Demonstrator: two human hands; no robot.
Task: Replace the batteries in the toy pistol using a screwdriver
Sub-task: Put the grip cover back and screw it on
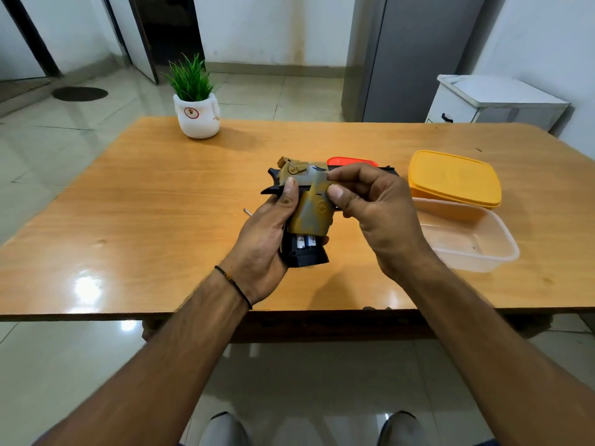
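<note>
The toy pistol (310,207), tan and black, is held above the wooden table (145,204). My left hand (267,239) grips its handle from the left, thumb laid on the tan side. My right hand (370,204) pinches the pistol's body near the trigger, thumb and forefinger on the tan shell. At the bottom of the handle the black magazine part (306,252) sticks out, and two white and blue batteries (306,242) show in it. A thin metal tip of the screwdriver (247,212) pokes out left of my left hand; the rest is hidden.
A clear plastic container (467,239) stands at the right, its yellow lid (454,178) beside it further back. A red object (351,161) lies behind the pistol. A potted green plant (196,111) stands at the table's far left. A white cabinet (495,101) is beyond the table.
</note>
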